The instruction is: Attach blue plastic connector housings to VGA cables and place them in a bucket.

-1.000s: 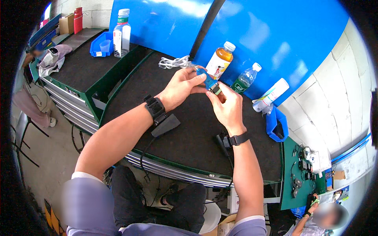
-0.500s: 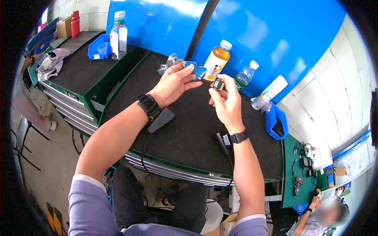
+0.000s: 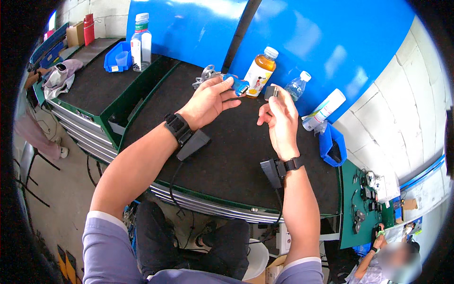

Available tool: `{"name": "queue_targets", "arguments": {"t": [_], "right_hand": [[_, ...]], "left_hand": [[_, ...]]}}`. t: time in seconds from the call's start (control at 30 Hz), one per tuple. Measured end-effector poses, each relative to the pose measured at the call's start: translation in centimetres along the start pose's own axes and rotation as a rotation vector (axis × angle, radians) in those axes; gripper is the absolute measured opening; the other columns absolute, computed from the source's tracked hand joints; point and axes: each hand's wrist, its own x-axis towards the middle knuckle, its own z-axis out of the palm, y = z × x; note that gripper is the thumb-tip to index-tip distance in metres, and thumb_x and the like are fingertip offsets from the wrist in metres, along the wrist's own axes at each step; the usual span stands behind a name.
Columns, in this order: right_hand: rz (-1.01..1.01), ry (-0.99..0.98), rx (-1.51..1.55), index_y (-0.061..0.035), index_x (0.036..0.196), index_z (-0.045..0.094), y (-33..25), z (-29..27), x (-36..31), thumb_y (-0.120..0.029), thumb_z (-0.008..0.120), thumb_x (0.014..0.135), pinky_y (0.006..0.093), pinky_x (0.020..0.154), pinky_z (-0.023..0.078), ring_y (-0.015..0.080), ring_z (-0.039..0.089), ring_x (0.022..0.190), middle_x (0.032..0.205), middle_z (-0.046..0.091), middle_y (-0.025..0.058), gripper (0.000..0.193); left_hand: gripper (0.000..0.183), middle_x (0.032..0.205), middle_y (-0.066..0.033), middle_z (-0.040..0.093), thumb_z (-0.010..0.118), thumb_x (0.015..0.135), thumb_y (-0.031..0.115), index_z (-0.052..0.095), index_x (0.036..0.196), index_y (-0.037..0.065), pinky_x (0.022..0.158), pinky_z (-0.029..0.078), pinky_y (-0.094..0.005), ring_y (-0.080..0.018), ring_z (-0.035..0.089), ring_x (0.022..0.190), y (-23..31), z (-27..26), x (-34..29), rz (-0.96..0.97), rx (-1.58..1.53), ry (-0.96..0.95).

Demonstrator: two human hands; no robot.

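A small blue part [image 3: 238, 85] is sitting in the left hand [image 3: 208, 101], its fingers curling around it above the far side of the black-topped bench [image 3: 222, 161], with a bit of silvery metal hardware [image 3: 206, 74] showing just beyond the knuckles. The right hand [image 3: 280, 118] is pinching a small dark grey block [image 3: 271, 92] between thumb and fingertips, raised a little and held apart from the left hand, so the two pieces are not touching. Both wrists are wearing black bands, each with a dark box and a cable trailing down toward the bench edge. Just behind the hands an orange juice bottle [image 3: 259, 72] is standing upright against the blue back panel [image 3: 302, 38], a small clear water bottle [image 3: 297, 86] is leaning beside it, and a white tube [image 3: 323, 110] is lying tilted further right, near a blue bin [image 3: 332, 146]. On the neighbouring bench to the left, a tall white bottle [image 3: 141, 43] is standing by another blue bin [image 3: 115, 57].
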Motion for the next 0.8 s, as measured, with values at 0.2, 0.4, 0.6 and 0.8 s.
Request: {"name": "queue_targets", "arguments": {"t": [0.2, 0.4, 0.6, 0.8], "right_hand": [[0.032, -0.018, 0.086, -0.0002, 0.136, 0.048, -0.24, 0.08, -0.23, -0.014, 0.054, 0.101, 0.0279, 0.054, 0.054, 0.0159, 0.064, 0.072, 0.106, 0.062, 0.0106, 0.038], [0.045, -0.082, 0.101, -0.0008, 0.138, 0.047, -0.36, 0.14, -0.27, -0.013, 0.049, 0.103, 0.0277, 0.054, 0.053, 0.0155, 0.064, 0.071, 0.098, 0.061, 0.0106, 0.038], [0.071, -0.147, 0.094, 0.0011, 0.141, 0.043, -0.33, -0.29, -0.27, -0.016, 0.047, 0.103, 0.0283, 0.057, 0.051, 0.015, 0.062, 0.076, 0.109, 0.058, 0.0105, 0.042], [0.064, -0.106, 0.169, -0.0008, 0.139, 0.047, -0.01, -0.25, -0.16, -0.012, 0.044, 0.104, 0.0289, 0.055, 0.053, 0.0152, 0.063, 0.072, 0.099, 0.062, 0.0115, 0.037]], "left_hand": [[0.021, 0.114, -0.0057, 0.068, 0.055, 0.103, 0.024, 0.057, 0.117, 0.009, 0.081, 0.054, -0.0336, -0.0201, 0.066, 0.104, -0.2, 0.05, 0.11, -0.005, 0.011, 0.002], [0.019, 0.112, -0.0049, 0.069, 0.057, 0.102, 0.025, 0.058, 0.114, 0.01, 0.08, 0.053, -0.0329, -0.0192, 0.066, 0.101, -0.21, -0.02, 0.09, -0.013, 0.04, -0.008], [0.019, 0.111, -0.0038, 0.069, 0.057, 0.102, 0.026, 0.058, 0.114, 0.011, 0.079, 0.053, -0.0326, -0.0183, 0.066, 0.1, -0.2, -0.01, 0.05, -0.014, 0.046, -0.012], [0.018, 0.111, -0.0034, 0.069, 0.057, 0.102, 0.025, 0.058, 0.113, 0.011, 0.079, 0.053, -0.0326, -0.0179, 0.066, 0.1, -0.18, 0.04, 0.0, -0.017, 0.036, -0.019]]}}
